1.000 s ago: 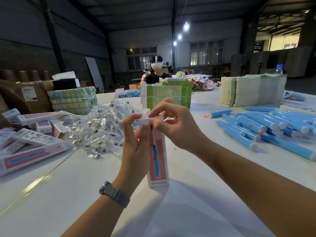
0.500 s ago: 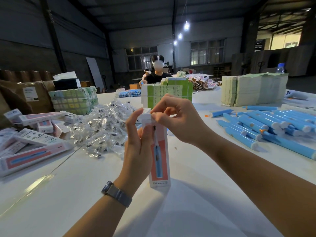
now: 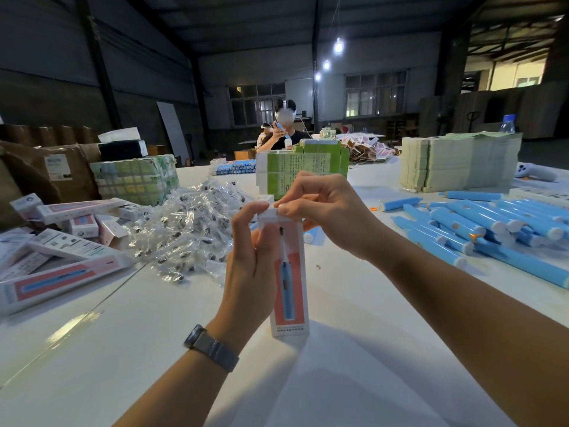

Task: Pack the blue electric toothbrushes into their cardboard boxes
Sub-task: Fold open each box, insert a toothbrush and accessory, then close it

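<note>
Partly behind left hand (image 3: 249,266): box (image 3: 291,291)

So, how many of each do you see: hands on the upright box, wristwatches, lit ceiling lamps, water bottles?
Hands on the upright box: 2 (left hand, right hand)
Wristwatch: 1
Lit ceiling lamps: 3
Water bottle: 1
Total: 7

Dim hall, bare bulbs (image 3: 338,46), wide-angle distortion
</note>
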